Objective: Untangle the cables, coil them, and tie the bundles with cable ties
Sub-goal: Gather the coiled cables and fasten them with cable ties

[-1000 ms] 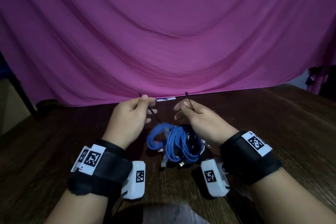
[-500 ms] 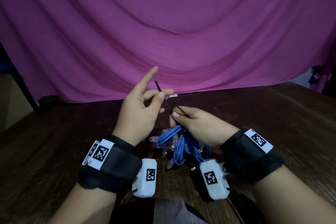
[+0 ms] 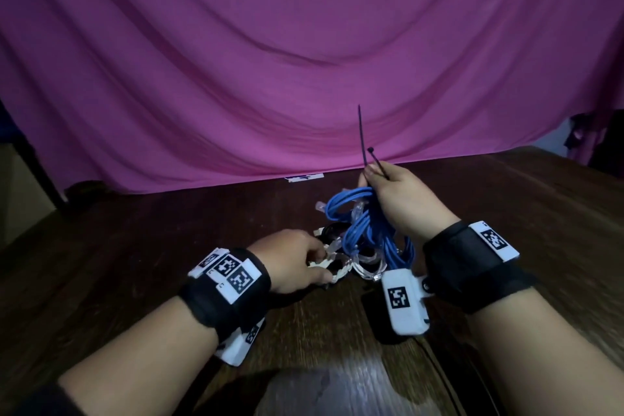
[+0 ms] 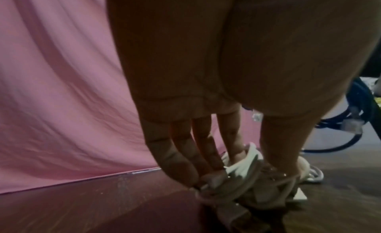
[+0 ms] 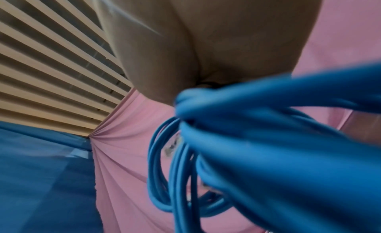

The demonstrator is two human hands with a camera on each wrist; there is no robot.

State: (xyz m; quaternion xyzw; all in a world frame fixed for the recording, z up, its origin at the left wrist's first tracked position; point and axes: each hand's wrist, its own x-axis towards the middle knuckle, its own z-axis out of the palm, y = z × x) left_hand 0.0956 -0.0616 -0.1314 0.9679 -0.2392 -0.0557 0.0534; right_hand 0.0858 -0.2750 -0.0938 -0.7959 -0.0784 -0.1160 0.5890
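Note:
My right hand [image 3: 388, 189] is raised above the table and holds a coil of blue cable [image 3: 364, 223] together with a black cable tie [image 3: 366, 149], whose two ends stick up past the fingers. The blue cable [image 5: 237, 138] hangs below that hand in loops. My left hand [image 3: 300, 263] is down on the table, fingers and thumb pinching a white cable bundle [image 3: 332, 267]. Seen from the left wrist, the fingertips [image 4: 185, 168] curl round the white cable bundle [image 4: 243, 176]. Clear plugs and a black cable lie between the hands.
A dark wooden table [image 3: 135, 263] carries everything. A pink cloth backdrop [image 3: 304, 61] hangs behind its far edge, with a small white label [image 3: 304, 177] at its foot. Dark objects stand at the far right edge [image 3: 604, 145].
My left hand let go of the cable tie, dropped to the table and took hold of the white cable bundle. My right hand now holds both tie ends and lifted the blue coil to the right.

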